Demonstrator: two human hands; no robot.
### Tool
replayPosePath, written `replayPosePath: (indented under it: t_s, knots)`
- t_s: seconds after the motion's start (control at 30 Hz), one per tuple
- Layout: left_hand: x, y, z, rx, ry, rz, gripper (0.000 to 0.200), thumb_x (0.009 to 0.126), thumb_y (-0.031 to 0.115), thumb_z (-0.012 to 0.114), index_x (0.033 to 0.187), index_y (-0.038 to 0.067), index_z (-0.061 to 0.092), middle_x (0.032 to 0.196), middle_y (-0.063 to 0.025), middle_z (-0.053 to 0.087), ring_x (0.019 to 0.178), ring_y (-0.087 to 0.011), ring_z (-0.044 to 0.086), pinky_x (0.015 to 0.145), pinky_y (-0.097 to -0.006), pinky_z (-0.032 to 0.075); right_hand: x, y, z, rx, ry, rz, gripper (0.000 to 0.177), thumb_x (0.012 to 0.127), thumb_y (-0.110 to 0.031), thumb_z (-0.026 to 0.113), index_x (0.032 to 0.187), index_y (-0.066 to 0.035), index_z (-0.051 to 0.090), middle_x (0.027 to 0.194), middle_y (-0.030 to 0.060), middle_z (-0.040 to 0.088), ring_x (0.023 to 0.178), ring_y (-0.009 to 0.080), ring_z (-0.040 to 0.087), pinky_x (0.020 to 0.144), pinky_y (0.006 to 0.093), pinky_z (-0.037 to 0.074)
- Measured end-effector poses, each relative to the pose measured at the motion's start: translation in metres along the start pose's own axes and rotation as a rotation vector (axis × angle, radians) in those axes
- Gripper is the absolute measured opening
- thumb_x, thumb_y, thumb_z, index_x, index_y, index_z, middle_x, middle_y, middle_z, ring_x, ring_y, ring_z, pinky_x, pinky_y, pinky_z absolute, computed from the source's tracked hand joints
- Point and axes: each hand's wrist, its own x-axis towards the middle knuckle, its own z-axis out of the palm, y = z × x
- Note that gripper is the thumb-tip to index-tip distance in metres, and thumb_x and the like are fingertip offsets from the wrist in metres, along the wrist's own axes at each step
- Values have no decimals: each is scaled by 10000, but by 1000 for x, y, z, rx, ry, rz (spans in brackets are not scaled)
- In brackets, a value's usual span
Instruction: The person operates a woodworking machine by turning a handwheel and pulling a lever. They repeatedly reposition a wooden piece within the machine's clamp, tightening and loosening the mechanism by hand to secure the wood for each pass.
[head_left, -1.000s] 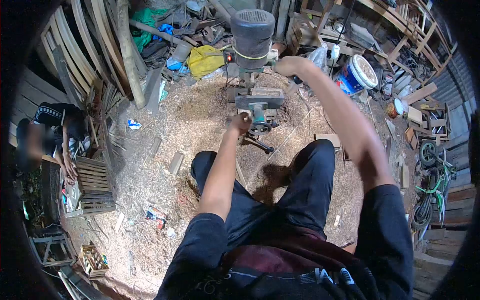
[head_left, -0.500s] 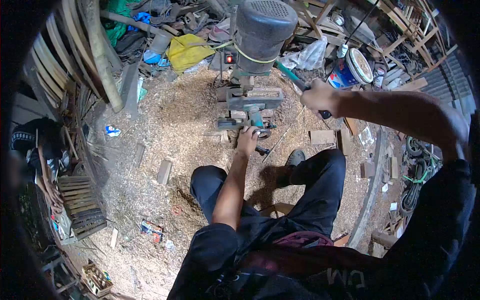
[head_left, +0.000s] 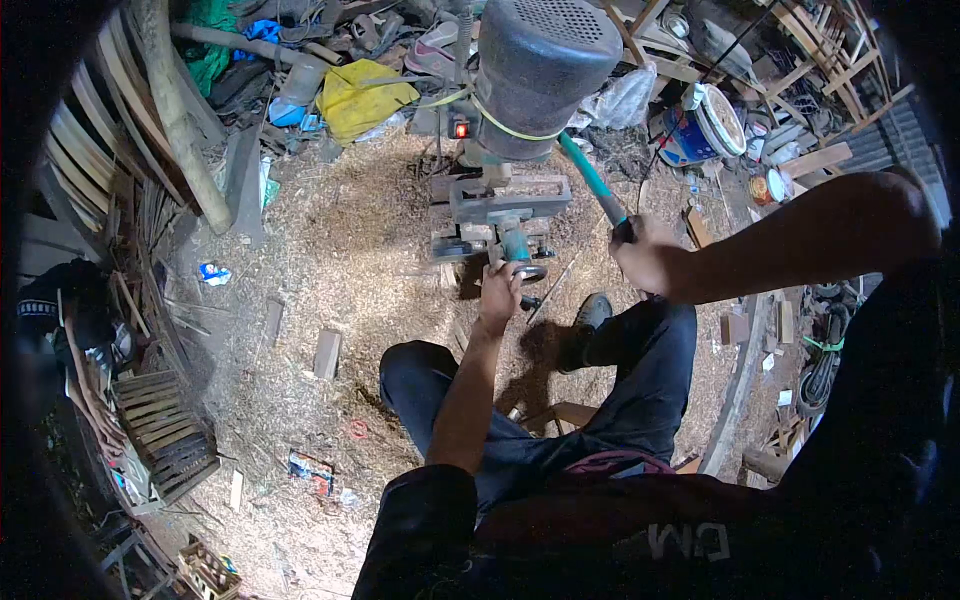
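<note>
In front of me stands a floor machine, likely a mortiser or drill press, with a big dark motor (head_left: 545, 85) on top and a lit red switch (head_left: 460, 130) at its side. My right hand (head_left: 648, 258) is wrapped around the black grip of a long green lever (head_left: 592, 180) that slants out from the machine's right side. Lower down, my left hand (head_left: 500, 292) is closed on the rim of a dark handwheel (head_left: 531, 272). Above that wheel is a metal vise (head_left: 510, 203) under the machine's head. The tool tip is hidden.
Wood chips cover the floor (head_left: 330, 260), with loose wood blocks (head_left: 327, 354) on it. At left, another person's hands (head_left: 108, 428) are by a slatted wooden piece (head_left: 160, 420). A bucket (head_left: 705, 125) and scrap stand at the back right; curved wood strips (head_left: 85, 160) lean at left.
My right hand has pulled the lever down and toward me, and the motor head sits a little lower. My left hand stays at the handwheel, its fingers slightly shifted.
</note>
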Motion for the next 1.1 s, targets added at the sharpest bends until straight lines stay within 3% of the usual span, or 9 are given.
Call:
replayPosePath:
  t_s: [0.2, 0.27, 0.37, 0.5, 0.57, 0.67, 0.83, 0.93, 1.1]
  knots:
    - [-5, -17, 19, -11, 45, -22, 231, 828, 148, 554, 1029, 44, 602, 956, -200, 573, 931, -393, 501, 847, -485, 391, 2, 23, 29, 131, 25, -35, 246, 808, -204, 614, 890, 27, 595, 801, 228, 642, 840, 370, 651, 740, 433, 502]
    - [-2, -6, 10, -31, 36, -76, 236, 852, 207, 547, 1012, 49, 617, 972, -198, 605, 980, -385, 522, 879, -469, 395, 9, 39, 44, 152, 46, -73, 253, 833, -214, 608, 947, 7, 562, 782, 196, 623, 792, 330, 645, 711, 422, 496]
    - [5, 9, 2, -20, 28, -123, 202, 820, 96, 567, 1009, 56, 627, 999, -212, 606, 967, -413, 527, 881, -477, 414, 11, 48, 55, 109, 68, -191, 256, 883, -224, 595, 1010, -21, 502, 707, 114, 566, 663, 237, 624, 627, 384, 489]
    - [4, -1, 7, -72, 88, -75, 151, 780, 43, 600, 927, 23, 628, 967, -228, 584, 931, -428, 511, 839, -493, 414, 10, 51, 70, 205, 111, -135, 300, 825, -208, 621, 944, 53, 533, 835, 262, 616, 844, 393, 631, 752, 466, 479]
    - [4, 1, 8, -24, 50, -67, 122, 775, 50, 607, 886, 0, 611, 932, -229, 570, 919, -436, 496, 812, -503, 409, 25, 68, 86, 196, 87, -191, 232, 873, -167, 588, 961, 27, 496, 753, 156, 563, 744, 278, 604, 659, 427, 463]
    - [9, 8, 2, -48, 11, -115, 120, 773, 36, 599, 887, 1, 607, 923, -224, 568, 921, -436, 495, 816, -504, 407, 39, 85, 114, 139, 194, -232, 235, 864, -155, 598, 960, 22, 476, 682, 129, 533, 669, 262, 589, 608, 430, 464]
    - [4, 27, -6, -94, -2, -282, 268, 762, 42, 628, 1029, 14, 626, 1000, -205, 574, 960, -403, 514, 874, -456, 433, 44, 94, 192, 187, 306, -187, 289, 817, -147, 610, 1029, 16, 500, 720, 199, 576, 711, 399, 592, 637, 467, 465]
    - [6, 22, -8, -142, -26, -337, 277, 781, 37, 633, 1057, 53, 652, 998, -169, 594, 959, -383, 541, 872, -458, 446, 108, 119, 285, 365, 434, -422, 366, 832, -31, 535, 1177, 14, 422, 1004, 286, 527, 945, 456, 552, 798, 505, 435]
    - [11, 19, -16, -119, -26, -209, 248, 833, 109, 647, 1076, 59, 661, 924, -151, 597, 905, -369, 545, 837, -426, 441, 109, 118, 281, 487, 258, -253, 524, 831, -59, 580, 1290, 20, 340, 943, 292, 565, 849, 452, 592, 708, 497, 462]
